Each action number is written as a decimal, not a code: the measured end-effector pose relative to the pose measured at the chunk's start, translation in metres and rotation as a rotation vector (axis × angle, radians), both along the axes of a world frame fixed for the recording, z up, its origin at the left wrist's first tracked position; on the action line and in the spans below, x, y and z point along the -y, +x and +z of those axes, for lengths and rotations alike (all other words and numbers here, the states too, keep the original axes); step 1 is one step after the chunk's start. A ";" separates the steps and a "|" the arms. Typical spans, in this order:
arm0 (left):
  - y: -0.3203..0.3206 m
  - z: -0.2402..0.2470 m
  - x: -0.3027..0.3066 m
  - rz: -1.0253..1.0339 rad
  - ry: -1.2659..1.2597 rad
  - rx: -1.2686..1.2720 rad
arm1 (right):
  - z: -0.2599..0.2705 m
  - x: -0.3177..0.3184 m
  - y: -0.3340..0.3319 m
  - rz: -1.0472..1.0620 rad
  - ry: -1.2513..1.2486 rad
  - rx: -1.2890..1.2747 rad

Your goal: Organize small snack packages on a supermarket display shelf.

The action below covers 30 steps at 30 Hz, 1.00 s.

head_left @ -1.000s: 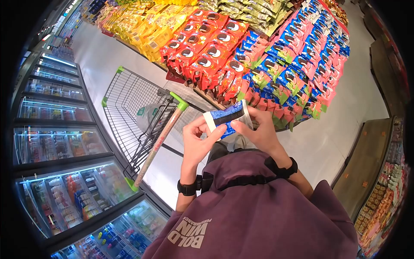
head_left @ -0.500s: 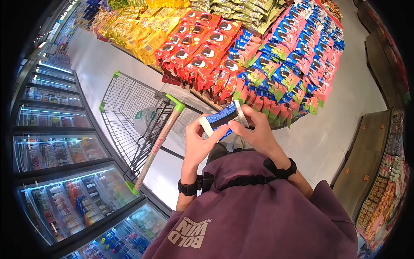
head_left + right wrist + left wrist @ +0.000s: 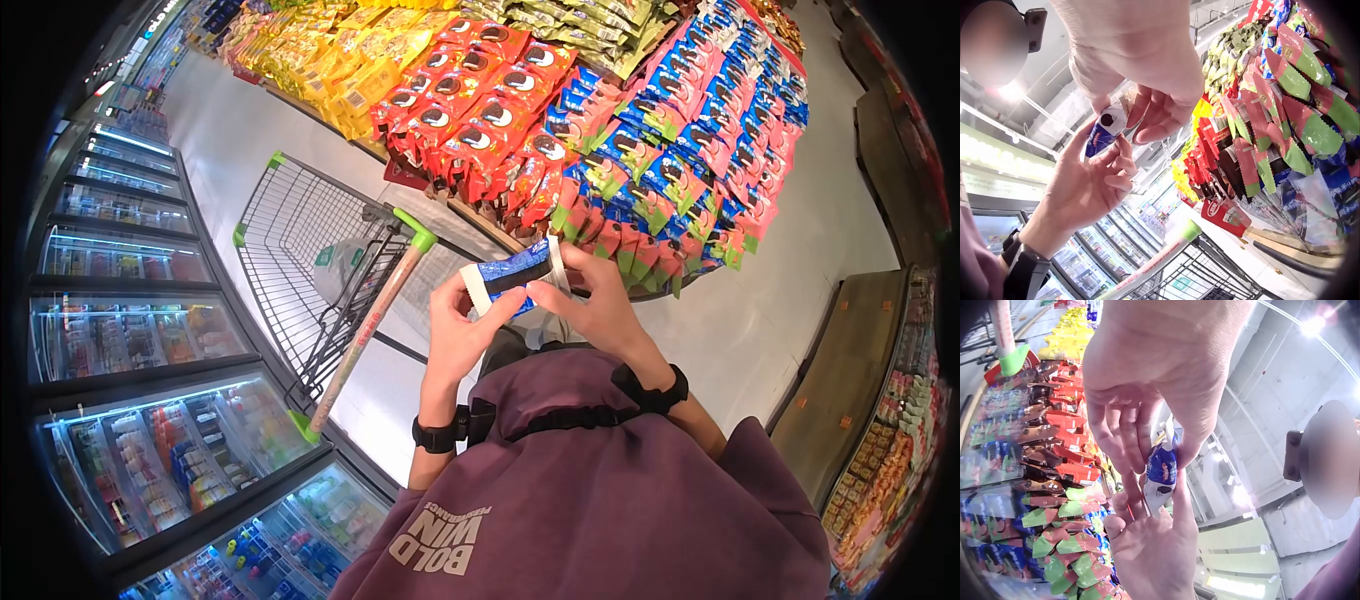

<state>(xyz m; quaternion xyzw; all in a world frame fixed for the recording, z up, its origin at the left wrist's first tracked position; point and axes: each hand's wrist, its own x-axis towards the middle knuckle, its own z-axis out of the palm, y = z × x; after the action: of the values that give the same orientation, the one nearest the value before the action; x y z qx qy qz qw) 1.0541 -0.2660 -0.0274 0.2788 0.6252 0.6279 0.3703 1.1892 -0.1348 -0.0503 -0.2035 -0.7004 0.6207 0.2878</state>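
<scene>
Both hands hold a small blue and white snack packet (image 3: 512,272) in front of the body, above the waist. The left hand (image 3: 460,325) pinches its white crimped end between thumb and fingers. At the other end, the right hand (image 3: 598,305) grips it, thumb on the near face and fingers behind. A dark band crosses the packet's near side. In the left wrist view the packet (image 3: 1163,465) shows blue printing and a white part with a dark spot. The right wrist view shows the packet's (image 3: 1105,131) white part with a dark round picture.
A sloping display of red packets (image 3: 480,125), blue and pink packets (image 3: 680,140) and yellow packets (image 3: 375,80) stands ahead. A shopping cart (image 3: 320,230) with a grey bag (image 3: 340,262) is at left, beside glass-fronted freezers (image 3: 150,340). Shelving (image 3: 840,370) lines the right.
The packet has turned in the fingers, so less of its white, printed right end shows. Both hands stay on it, almost in place.
</scene>
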 end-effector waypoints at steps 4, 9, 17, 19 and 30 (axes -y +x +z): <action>0.001 0.002 0.002 0.017 0.005 0.006 | 0.001 0.002 -0.002 0.009 0.000 0.004; -0.002 -0.003 0.003 0.001 0.037 -0.016 | 0.006 0.000 0.001 0.045 -0.029 0.016; -0.010 -0.010 0.001 -0.067 0.275 -0.269 | 0.000 -0.010 0.004 0.126 0.192 -0.154; -0.009 -0.010 0.001 -0.063 0.279 -0.299 | 0.001 -0.009 0.003 0.084 0.229 -0.172; -0.004 -0.008 -0.004 -0.011 0.267 -0.332 | 0.003 -0.008 0.015 0.210 -0.463 -0.110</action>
<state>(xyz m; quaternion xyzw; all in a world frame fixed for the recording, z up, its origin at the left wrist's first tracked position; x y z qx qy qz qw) 1.0503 -0.2620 -0.0355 0.4284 0.5873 0.6488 0.2251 1.2040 -0.1267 -0.0475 -0.1559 -0.5402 0.8010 0.2054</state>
